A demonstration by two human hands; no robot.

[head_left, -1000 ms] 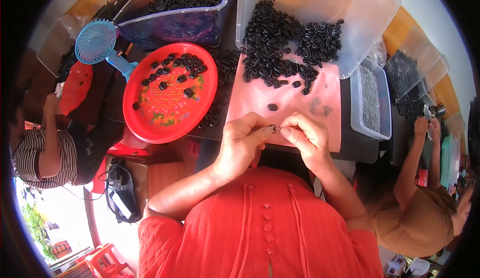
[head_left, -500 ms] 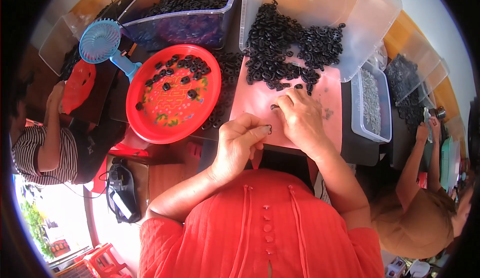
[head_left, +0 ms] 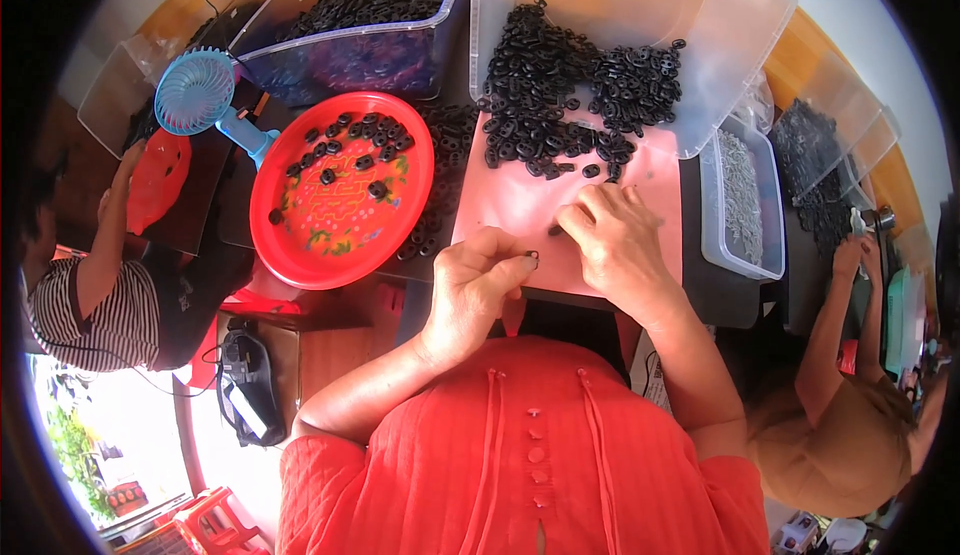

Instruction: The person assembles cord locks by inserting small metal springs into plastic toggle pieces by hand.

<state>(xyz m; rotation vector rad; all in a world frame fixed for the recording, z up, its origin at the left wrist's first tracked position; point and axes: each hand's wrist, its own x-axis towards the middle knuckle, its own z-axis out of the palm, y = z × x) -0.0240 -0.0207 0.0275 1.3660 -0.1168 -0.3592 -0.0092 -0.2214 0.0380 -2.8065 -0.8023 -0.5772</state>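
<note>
My left hand (head_left: 470, 290) is closed, pinching a tiny dark curved piece (head_left: 533, 256) between thumb and forefinger; its exact kind is too small to make out. To its right, my right hand (head_left: 618, 235) is low over the pink sheet (head_left: 565, 200), fingers bent. At its thumb and forefinger is a small black oval piece (head_left: 555, 229), partly hidden by the fingers. Beyond both hands, a heap of black oval pieces with holes (head_left: 530, 85) spills from a clear plastic bin (head_left: 735, 35) lying on its side. One loose black piece (head_left: 591, 170) lies nearest my right hand.
Left is a round red tray (head_left: 345, 273) with scattered black pieces. Behind it stand a blue fan (head_left: 197, 90) and a clear bin (head_left: 345, 45) of black pieces. Right is a box (head_left: 712, 205) of small grey metal parts. People work at left (head_left: 100, 300) and right (head_left: 840, 425).
My right hand has drawn slightly back toward me and right, with the black piece at its thumb. A loose black piece now shows beyond its fingers. My left hand keeps its pinch.
</note>
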